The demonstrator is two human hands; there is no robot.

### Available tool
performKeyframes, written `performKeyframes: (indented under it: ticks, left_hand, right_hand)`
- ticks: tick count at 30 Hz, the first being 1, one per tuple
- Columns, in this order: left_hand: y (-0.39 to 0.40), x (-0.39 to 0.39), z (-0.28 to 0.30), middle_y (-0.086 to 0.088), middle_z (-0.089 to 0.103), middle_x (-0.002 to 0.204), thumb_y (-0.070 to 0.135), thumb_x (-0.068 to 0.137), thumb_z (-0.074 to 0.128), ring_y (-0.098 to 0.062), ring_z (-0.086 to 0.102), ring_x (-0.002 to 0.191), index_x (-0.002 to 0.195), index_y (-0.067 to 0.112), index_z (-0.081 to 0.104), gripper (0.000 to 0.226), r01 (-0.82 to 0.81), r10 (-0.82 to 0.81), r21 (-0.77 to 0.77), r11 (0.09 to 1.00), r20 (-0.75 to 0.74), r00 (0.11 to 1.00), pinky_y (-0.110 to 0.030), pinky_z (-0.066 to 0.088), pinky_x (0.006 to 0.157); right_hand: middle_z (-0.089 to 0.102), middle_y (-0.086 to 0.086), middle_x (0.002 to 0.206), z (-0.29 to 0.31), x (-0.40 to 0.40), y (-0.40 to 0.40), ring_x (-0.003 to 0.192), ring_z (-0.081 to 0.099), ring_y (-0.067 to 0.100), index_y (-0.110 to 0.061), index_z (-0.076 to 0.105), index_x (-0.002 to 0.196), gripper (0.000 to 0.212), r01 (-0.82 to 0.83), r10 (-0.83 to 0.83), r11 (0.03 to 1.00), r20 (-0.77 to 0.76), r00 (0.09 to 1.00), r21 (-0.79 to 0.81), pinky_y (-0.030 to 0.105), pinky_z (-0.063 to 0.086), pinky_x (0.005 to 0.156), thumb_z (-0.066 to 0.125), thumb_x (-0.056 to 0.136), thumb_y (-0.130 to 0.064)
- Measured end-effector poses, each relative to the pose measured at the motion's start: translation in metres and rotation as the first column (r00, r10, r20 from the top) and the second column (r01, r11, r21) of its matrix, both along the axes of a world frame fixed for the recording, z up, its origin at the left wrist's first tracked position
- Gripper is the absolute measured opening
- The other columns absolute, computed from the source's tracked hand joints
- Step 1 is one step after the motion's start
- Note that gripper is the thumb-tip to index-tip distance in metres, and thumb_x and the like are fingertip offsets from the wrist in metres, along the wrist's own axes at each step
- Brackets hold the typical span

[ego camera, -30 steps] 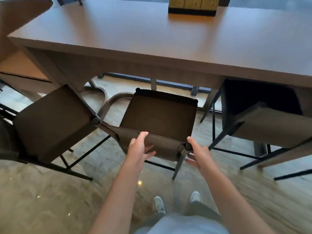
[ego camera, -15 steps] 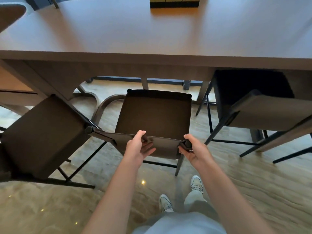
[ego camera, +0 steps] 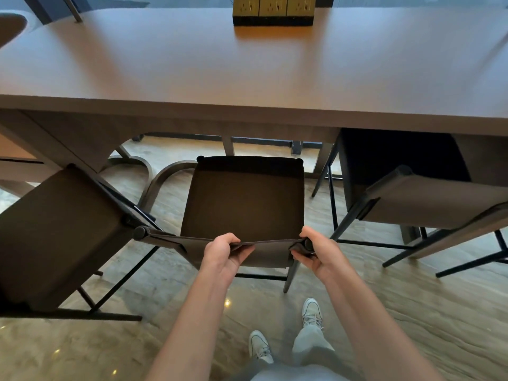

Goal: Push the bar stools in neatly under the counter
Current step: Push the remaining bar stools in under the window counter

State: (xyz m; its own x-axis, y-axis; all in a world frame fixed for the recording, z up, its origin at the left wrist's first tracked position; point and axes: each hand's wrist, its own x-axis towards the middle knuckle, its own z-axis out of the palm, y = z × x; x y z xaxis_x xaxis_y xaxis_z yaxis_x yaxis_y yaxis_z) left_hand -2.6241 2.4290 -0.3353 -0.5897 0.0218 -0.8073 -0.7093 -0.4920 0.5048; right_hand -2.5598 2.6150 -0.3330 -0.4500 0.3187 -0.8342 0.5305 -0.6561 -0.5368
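Observation:
A brown bar stool [ego camera: 243,204] with a low fabric backrest stands in front of me, its seat just short of the counter [ego camera: 247,78] edge. My left hand [ego camera: 224,251] grips the top of the backrest near its middle. My right hand [ego camera: 316,251] grips the backrest's right corner at the black post. A second stool [ego camera: 57,237] stands at the left, turned at an angle, its backrest post touching the middle stool's left corner. A third stool [ego camera: 428,199] at the right sits partly under the counter.
A gold and black outlet block [ego camera: 272,11] sits at the far side of the counter top. Curved wooden supports [ego camera: 154,182] and counter legs stand under the counter behind the stools. My feet [ego camera: 286,334] are on the polished stone floor just behind the middle stool.
Both hands have closed on the middle stool's backrest, fingers now curled over it. I have stepped closer and the view has tilted down over the stool.

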Motion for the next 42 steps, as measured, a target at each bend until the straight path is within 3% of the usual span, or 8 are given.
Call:
performKeyframes:
  ticks: [3, 11, 21, 23, 28, 34, 39, 42]
  left_hand:
    - [0.023, -0.003, 0.003, -0.025, 0.052, 0.099, -0.019, 0.088, 0.043, -0.039, 0.058, 0.087, 0.082, -0.004, 0.05, 0.018, -0.046, 0.046, 0.001, 0.999, -0.001, 0.999, -0.058, 0.055, 0.09]
    - [0.094, -0.021, 0.011, -0.023, 0.054, 0.088, -0.018, 0.09, 0.043, -0.038, 0.058, 0.084, 0.083, -0.003, 0.05, 0.018, -0.145, 0.145, -0.008, 0.989, -0.009, 0.989, -0.057, 0.056, 0.089]
    - [0.162, -0.032, -0.007, -0.025, 0.062, 0.11, -0.016, 0.089, 0.046, -0.041, 0.062, 0.104, 0.112, -0.01, 0.058, 0.027, -0.222, 0.222, -0.019, 0.975, -0.036, 0.975, -0.054, 0.057, 0.088]
    - [0.165, -0.032, -0.008, -0.026, 0.062, 0.111, -0.015, 0.091, 0.047, -0.042, 0.062, 0.106, 0.116, -0.01, 0.057, 0.028, -0.226, 0.224, -0.027, 0.974, -0.04, 0.974, -0.056, 0.056, 0.091]
    - [0.166, -0.026, -0.009, -0.027, 0.059, 0.101, -0.005, 0.095, 0.052, -0.044, 0.064, 0.096, 0.096, -0.004, 0.055, 0.004, -0.167, 0.166, -0.085, 0.982, -0.02, 0.986, -0.05, 0.058, 0.083]
    - [0.161, -0.009, -0.004, -0.021, 0.062, 0.111, 0.019, 0.096, 0.066, -0.036, 0.067, 0.111, 0.105, 0.008, 0.06, 0.015, -0.12, 0.12, -0.1, 0.988, -0.009, 0.993, -0.055, 0.055, 0.097]
    - [0.141, 0.0, 0.002, -0.018, 0.061, 0.113, 0.027, 0.095, 0.068, -0.034, 0.066, 0.114, 0.111, 0.015, 0.058, 0.023, -0.18, 0.177, -0.11, 0.978, -0.036, 0.984, -0.054, 0.056, 0.095]
    - [0.12, 0.002, 0.003, -0.018, 0.06, 0.117, 0.033, 0.095, 0.067, -0.033, 0.066, 0.113, 0.123, 0.016, 0.056, 0.035, -0.222, 0.217, -0.119, 0.968, -0.054, 0.975, -0.052, 0.057, 0.092]
  right_hand:
    - [0.058, 0.018, 0.104, 0.002, -0.012, 0.022, 0.084, 0.065, 0.022, -0.001, 0.058, 0.094, 0.017, 0.003, -0.003, 1.0, -0.013, 1.0, 0.014, 0.042, 0.06, 0.086, 0.069, 0.083, -0.008]
    - [0.061, 0.021, 0.122, 0.006, -0.057, 0.094, 0.102, 0.068, 0.028, 0.001, 0.059, 0.11, 0.038, -0.079, 0.078, 0.995, 0.028, 0.997, 0.056, 0.042, 0.062, 0.084, 0.074, 0.079, -0.014]
    - [0.063, 0.016, 0.116, 0.0, -0.084, 0.168, 0.096, 0.07, 0.022, -0.003, 0.056, 0.12, 0.044, -0.177, 0.174, 0.983, 0.07, 0.982, 0.041, 0.04, 0.061, 0.087, 0.074, 0.083, -0.019]
    - [0.064, 0.015, 0.115, -0.001, -0.085, 0.171, 0.096, 0.07, 0.022, -0.004, 0.056, 0.117, 0.041, -0.191, 0.189, 0.981, 0.064, 0.98, 0.034, 0.041, 0.06, 0.089, 0.074, 0.084, -0.019]
    - [0.069, 0.017, 0.109, -0.007, -0.082, 0.173, 0.097, 0.071, 0.027, -0.008, 0.059, 0.1, 0.028, -0.184, 0.183, 0.983, 0.049, 0.982, 0.015, 0.044, 0.057, 0.095, 0.076, 0.085, -0.025]
    - [0.063, 0.006, 0.116, -0.007, -0.066, 0.149, 0.114, 0.06, 0.023, -0.017, 0.054, 0.119, 0.054, -0.109, 0.107, 0.993, -0.047, 0.993, -0.037, 0.044, 0.051, 0.104, 0.077, 0.082, -0.048]
    - [0.056, 0.007, 0.13, 0.004, -0.057, 0.117, 0.121, 0.058, 0.033, -0.016, 0.05, 0.132, 0.056, -0.087, 0.068, 0.974, -0.096, 0.993, -0.208, 0.047, 0.049, 0.105, 0.077, 0.086, -0.034]
    - [0.057, 0.011, 0.128, 0.01, -0.06, 0.1, 0.121, 0.058, 0.033, -0.011, 0.05, 0.13, 0.054, -0.119, 0.092, 0.969, -0.133, 0.987, -0.215, 0.047, 0.05, 0.103, 0.076, 0.087, -0.03]
